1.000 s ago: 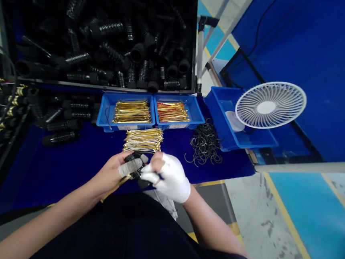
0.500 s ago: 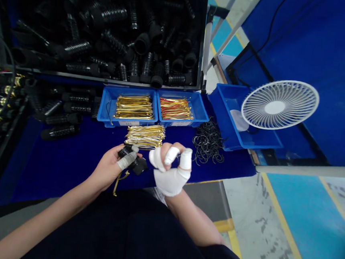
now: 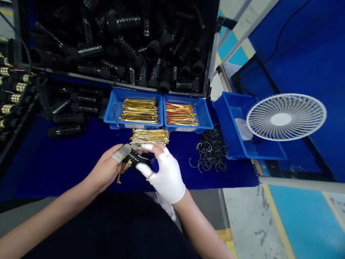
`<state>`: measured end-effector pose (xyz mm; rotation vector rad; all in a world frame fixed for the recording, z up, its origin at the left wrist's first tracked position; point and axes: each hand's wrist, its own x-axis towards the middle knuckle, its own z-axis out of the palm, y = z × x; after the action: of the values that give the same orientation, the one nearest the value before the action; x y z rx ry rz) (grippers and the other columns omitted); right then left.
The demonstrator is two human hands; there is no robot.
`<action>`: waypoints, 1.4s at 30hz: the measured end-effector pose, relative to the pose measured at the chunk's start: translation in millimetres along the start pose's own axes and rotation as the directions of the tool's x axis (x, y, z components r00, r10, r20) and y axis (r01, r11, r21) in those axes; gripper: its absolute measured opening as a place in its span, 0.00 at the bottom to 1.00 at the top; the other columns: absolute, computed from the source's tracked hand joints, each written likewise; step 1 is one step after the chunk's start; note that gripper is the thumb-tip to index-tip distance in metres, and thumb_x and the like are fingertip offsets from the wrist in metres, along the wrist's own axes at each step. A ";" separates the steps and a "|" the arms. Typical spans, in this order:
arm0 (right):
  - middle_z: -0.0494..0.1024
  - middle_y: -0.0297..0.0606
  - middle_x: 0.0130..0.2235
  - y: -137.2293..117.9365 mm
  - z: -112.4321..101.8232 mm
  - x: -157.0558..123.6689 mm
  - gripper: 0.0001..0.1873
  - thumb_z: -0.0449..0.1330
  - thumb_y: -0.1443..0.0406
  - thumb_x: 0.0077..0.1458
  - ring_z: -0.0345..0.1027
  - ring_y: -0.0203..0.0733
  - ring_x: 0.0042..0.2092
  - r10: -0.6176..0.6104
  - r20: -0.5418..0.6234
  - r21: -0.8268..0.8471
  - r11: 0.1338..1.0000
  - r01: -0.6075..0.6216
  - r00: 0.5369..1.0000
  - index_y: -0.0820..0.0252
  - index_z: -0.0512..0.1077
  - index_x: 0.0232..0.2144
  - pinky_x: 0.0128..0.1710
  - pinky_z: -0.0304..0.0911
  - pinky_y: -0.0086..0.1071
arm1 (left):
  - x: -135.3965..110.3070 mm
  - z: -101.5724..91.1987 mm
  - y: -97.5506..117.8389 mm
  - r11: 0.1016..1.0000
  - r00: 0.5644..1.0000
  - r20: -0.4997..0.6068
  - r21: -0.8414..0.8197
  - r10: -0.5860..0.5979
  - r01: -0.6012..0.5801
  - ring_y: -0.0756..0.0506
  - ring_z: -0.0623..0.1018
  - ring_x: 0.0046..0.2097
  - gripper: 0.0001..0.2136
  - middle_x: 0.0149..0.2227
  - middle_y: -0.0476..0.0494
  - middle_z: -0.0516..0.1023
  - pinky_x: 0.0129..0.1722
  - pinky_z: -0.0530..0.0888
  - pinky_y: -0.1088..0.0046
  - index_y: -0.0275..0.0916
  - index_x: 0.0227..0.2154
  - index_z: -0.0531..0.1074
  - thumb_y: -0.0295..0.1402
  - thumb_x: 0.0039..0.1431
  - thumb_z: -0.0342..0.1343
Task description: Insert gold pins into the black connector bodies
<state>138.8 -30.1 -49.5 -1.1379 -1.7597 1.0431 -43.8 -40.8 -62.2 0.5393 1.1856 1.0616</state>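
Observation:
My left hand, its thumb wrapped in grey tape, grips a black ribbed tube above the near part of the blue table. A thin gold strip dangles below the tube. My right hand, in white wrapping over the palm and fingers, closes around the tube's right end, thumb below and fingers above. Its fingertips partly hide that end. Just beyond both hands lies a bundle of pale gold strips.
Two blue bins hold gold strips and red-and-gold strips. Black open rings are heaped to the right. A crate full of black ribbed tubes stands behind; more lie left. A white fan sits over another blue bin.
My right hand has moved left from beside the tube, its curled fingers opening out and taking the tube's right end. My left hand keeps its hold. The view has shifted slightly.

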 end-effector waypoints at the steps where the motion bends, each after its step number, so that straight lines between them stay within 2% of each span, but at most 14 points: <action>1: 0.78 0.43 0.52 3.6 -1.9 -4.0 0.21 0.67 0.57 0.57 0.71 0.49 0.54 -0.020 0.030 -0.077 0.997 0.022 0.999 0.53 0.74 0.52 0.58 0.64 0.45 | 0.0 2.2 6.0 0.999 1.000 -0.006 -0.047 0.013 -0.013 0.44 0.79 0.39 0.18 0.37 0.42 0.81 0.39 0.76 0.70 0.36 0.39 0.76 0.47 0.56 0.65; 3: 0.78 0.43 0.52 10.2 -2.8 -9.4 0.20 0.66 0.60 0.58 0.71 0.49 0.54 -0.003 0.009 -0.102 0.995 0.004 1.000 0.53 0.74 0.53 0.58 0.64 0.44 | 0.4 7.8 18.8 0.993 0.996 0.028 -0.090 0.080 -0.077 0.41 0.79 0.41 0.24 0.38 0.40 0.80 0.40 0.77 0.67 0.35 0.38 0.76 0.56 0.58 0.59; 5: 0.81 0.40 0.47 13.7 -1.8 -10.2 0.13 0.63 0.61 0.60 0.75 0.47 0.49 0.072 -0.096 0.010 0.997 -0.071 0.993 0.53 0.77 0.48 0.55 0.67 0.43 | -0.1 15.0 28.9 0.984 0.982 0.072 -0.050 0.177 -0.174 0.40 0.79 0.44 0.27 0.40 0.39 0.80 0.43 0.78 0.65 0.36 0.39 0.75 0.59 0.59 0.55; 8: 0.83 0.38 0.42 12.0 -1.4 -2.8 0.11 0.63 0.59 0.60 0.77 0.46 0.44 0.184 -0.155 0.239 0.960 -0.144 0.970 0.55 0.78 0.44 0.51 0.70 0.42 | -3.0 26.5 32.9 0.931 0.933 0.098 0.090 0.345 -0.354 0.42 0.78 0.48 0.22 0.46 0.44 0.78 0.50 0.75 0.67 0.41 0.47 0.71 0.42 0.53 0.70; 11: 0.82 0.39 0.44 3.9 -5.4 8.3 0.18 0.67 0.60 0.53 0.76 0.48 0.47 0.162 -0.196 0.302 0.948 -0.098 0.967 0.56 0.76 0.47 0.53 0.68 0.43 | -5.1 32.8 26.2 0.900 0.902 0.120 0.095 0.414 -0.425 0.44 0.77 0.50 0.29 0.49 0.46 0.75 0.53 0.73 0.67 0.45 0.49 0.65 0.29 0.46 0.74; 13: 0.81 0.38 0.43 -3.5 -9.4 13.8 0.17 0.69 0.61 0.50 0.75 0.48 0.46 0.135 -0.205 0.315 0.947 -0.066 0.969 0.56 0.76 0.44 0.51 0.68 0.42 | -5.9 32.8 20.4 0.910 0.907 0.160 0.081 0.390 -0.406 0.43 0.77 0.49 0.29 0.48 0.45 0.74 0.51 0.74 0.66 0.44 0.47 0.64 0.28 0.45 0.74; 17: 0.75 0.33 0.30 -17.2 -14.6 18.1 0.06 0.66 0.63 0.54 0.70 0.40 0.33 0.102 -0.254 0.309 0.951 -0.019 0.962 0.56 0.73 0.28 0.39 0.67 0.35 | -7.1 26.4 12.8 0.899 0.906 0.226 0.178 0.359 -0.401 0.44 0.75 0.45 0.27 0.43 0.47 0.71 0.47 0.74 0.68 0.43 0.46 0.65 0.26 0.45 0.73; 21: 0.74 0.33 0.31 -18.0 -11.6 20.3 0.07 0.66 0.64 0.54 0.69 0.40 0.33 0.030 -0.269 0.187 0.982 0.022 0.963 0.56 0.72 0.27 0.39 0.66 0.35 | -6.6 18.9 8.2 0.908 0.904 0.270 0.168 0.332 -0.384 0.46 0.73 0.40 0.26 0.40 0.48 0.70 0.42 0.73 0.71 0.43 0.42 0.66 0.25 0.43 0.74; 24: 0.76 0.34 0.32 -8.0 -0.6 22.9 0.08 0.66 0.61 0.54 0.70 0.41 0.35 0.147 -0.257 0.271 0.960 -0.075 0.955 0.57 0.72 0.29 0.42 0.68 0.36 | -5.2 17.1 6.1 0.942 0.919 0.267 0.091 0.290 -0.323 0.46 0.73 0.40 0.27 0.40 0.49 0.70 0.41 0.73 0.71 0.43 0.42 0.66 0.28 0.43 0.75; 27: 0.77 0.34 0.33 1.2 14.0 23.3 0.09 0.67 0.60 0.54 0.70 0.40 0.35 0.263 -0.239 0.378 0.912 -0.160 0.935 0.58 0.73 0.31 0.41 0.67 0.35 | -3.8 18.1 7.6 0.969 0.952 0.207 0.050 0.227 -0.242 0.47 0.74 0.38 0.19 0.38 0.49 0.72 0.40 0.73 0.72 0.43 0.43 0.67 0.38 0.54 0.69; 30: 0.75 0.33 0.30 3.1 22.9 22.7 0.12 0.68 0.58 0.53 0.65 0.36 0.28 0.343 -0.218 0.536 0.825 -0.182 0.914 0.58 0.73 0.31 0.31 0.63 0.31 | -5.7 20.5 12.0 0.981 0.965 0.176 0.000 0.193 -0.196 0.47 0.76 0.37 0.15 0.38 0.48 0.75 0.39 0.73 0.72 0.43 0.43 0.67 0.44 0.61 0.63; 34: 0.61 0.24 0.18 0.9 20.5 27.5 0.18 0.68 0.56 0.53 0.50 0.31 0.20 0.421 -0.209 0.772 0.625 -0.115 0.883 0.57 0.64 0.26 0.22 0.49 0.29 | -14.0 26.4 16.5 0.981 0.970 0.166 -0.117 0.176 -0.157 0.47 0.79 0.35 0.20 0.39 0.49 0.77 0.38 0.76 0.69 0.45 0.44 0.64 0.47 0.57 0.66; 37: 0.58 0.22 0.17 1.6 15.6 33.3 0.21 0.69 0.57 0.52 0.48 0.30 0.18 0.420 -0.206 0.834 0.548 -0.066 0.884 0.56 0.60 0.25 0.22 0.47 0.29 | -16.8 31.0 18.2 0.979 0.972 0.162 -0.143 0.170 -0.147 0.46 0.80 0.35 0.21 0.37 0.49 0.78 0.38 0.77 0.68 0.45 0.43 0.63 0.47 0.55 0.67; 42: 0.63 0.23 0.20 3.0 13.7 31.5 0.19 0.67 0.50 0.55 0.44 0.28 0.18 0.359 0.030 0.837 0.502 -0.220 0.933 0.57 0.67 0.34 0.19 0.46 0.27 | -10.9 31.0 33.8 0.952 0.961 0.094 -0.190 0.260 -0.239 0.44 0.82 0.38 0.25 0.37 0.51 0.79 0.41 0.78 0.68 0.46 0.44 0.65 0.43 0.48 0.73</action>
<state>117.9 -2.7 -51.7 -0.8355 -0.7182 1.6998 -27.8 -30.0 -19.1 0.6155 0.9236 1.3194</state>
